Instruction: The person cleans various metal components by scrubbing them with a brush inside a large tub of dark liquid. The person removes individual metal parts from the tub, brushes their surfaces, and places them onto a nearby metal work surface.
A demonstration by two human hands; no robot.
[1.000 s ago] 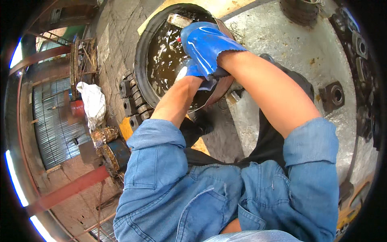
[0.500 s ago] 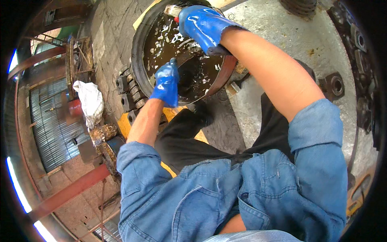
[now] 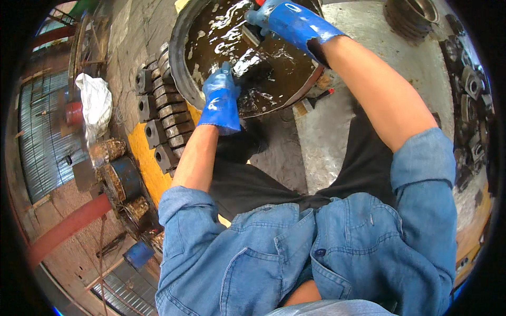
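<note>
Both my hands wear blue rubber gloves over a round tub (image 3: 181, 63) of dark, murky liquid (image 3: 216, 39). My left hand (image 3: 220, 97) is closed at the tub's near left, thumb up, on a dark part (image 3: 254, 73) that lies partly in the liquid; its shape is hard to make out. My right hand (image 3: 290, 23) is closed around a paintbrush (image 3: 252, 36) at the far side of the tub. The brush's flat end points down over the liquid, and a bit of red shows above the fingers.
A second brush (image 3: 312, 104) with a black, red-tipped handle lies right of the tub. Rows of metal blocks (image 3: 154, 132) stand at its left. Stacked rings (image 3: 411, 18) sit far right, above more dark metal parts (image 3: 470, 105). A white sack (image 3: 96, 102) is at left.
The brush in my right hand has swung from above the tub's far rim to point down at the liquid. The view has shifted, showing more blocks at left. My left hand keeps its hold.
</note>
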